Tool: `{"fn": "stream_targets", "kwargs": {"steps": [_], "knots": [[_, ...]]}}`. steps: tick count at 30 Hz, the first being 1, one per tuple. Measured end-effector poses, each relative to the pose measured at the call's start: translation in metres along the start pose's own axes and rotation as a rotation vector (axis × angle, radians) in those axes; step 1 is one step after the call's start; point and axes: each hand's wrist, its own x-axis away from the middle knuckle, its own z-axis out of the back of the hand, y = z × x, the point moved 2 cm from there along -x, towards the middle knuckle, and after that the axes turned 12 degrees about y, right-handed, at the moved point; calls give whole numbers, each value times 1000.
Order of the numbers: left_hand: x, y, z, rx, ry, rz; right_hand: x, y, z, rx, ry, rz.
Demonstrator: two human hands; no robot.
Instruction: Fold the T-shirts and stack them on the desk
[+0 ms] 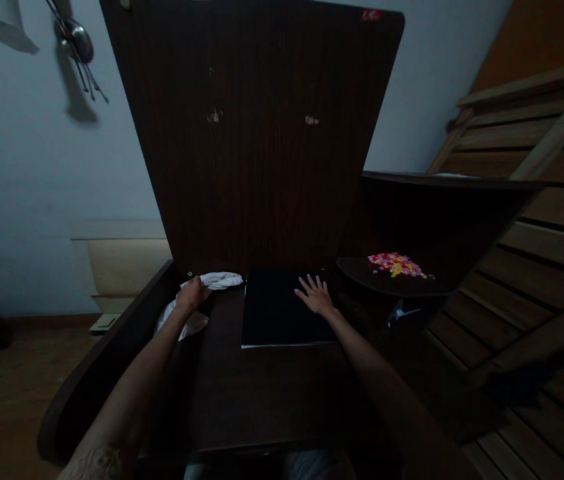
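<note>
- The left hand (191, 294) is closed in a fist around a bunched white cloth (217, 281), knuckles up, at the back left corner of the dark wooden desk (262, 393).
- Part of the cloth trails out to the right of the fist along the foot of the upright back panel (252, 133); more of it hangs below the wrist towards the desk's left edge.
- The right hand (315, 294) lies flat, palm down and fingers spread, holding nothing; it rests on the upper right part of a black flat pad (277, 313).
- Both forearms reach forward from the bottom of the view, converging slightly; the left forearm shows a tattoo near the bottom edge.
- The pad lies square in the middle of the desk, its far edge near the back panel, a thin pale edge showing along its near side.
- Bare desk surface lies between the pad and the person, and a narrow strip between pad and cloth.
- To the right, a small rounded shelf (362, 273) carries a heap of small pink and yellow pieces (396, 264), well apart from the right hand.
- A raised curved rail bounds the desk on the left; wooden slats (537, 253) stand to the right.
- A red sticker (371, 15) sits at the panel's top right corner; its print is too blurred to read.
</note>
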Motion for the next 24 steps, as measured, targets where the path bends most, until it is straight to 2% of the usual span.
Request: {"fn": "stream_targets", "kwargs": {"steps": [3, 5, 8, 10, 12, 13, 15, 18, 21, 24], "knots": [[-14, -12, 27, 165, 158, 176, 3, -11, 9, -6, 29, -37], [-22, -14, 46, 329, 261, 268, 4, -27, 15, -74, 77, -6], [-27, 1, 68, 641, 346, 330, 7, -67, 21, -394, 139, 139], [-26, 21, 77, 895, 357, 322, 13, -100, 19, -739, 74, 218], [-23, 42, 83, 1139, 326, 302, 20, -133, 13, -1040, -86, 208], [-20, 52, 86, 1238, 309, 289, 24, -147, 10, -1131, -122, 208], [-16, 68, 92, 1395, 250, 252, 29, -166, 8, -1215, -74, 210], [-11, 76, 103, 1503, 219, 225, 29, -169, 15, -1178, 98, 104], [-10, 65, 117, 1508, 328, 260, 22, -148, 41, -1137, 331, -3], [-12, 42, 126, 1497, 450, 361, 14, -117, 79, -1101, 553, -2]]}}
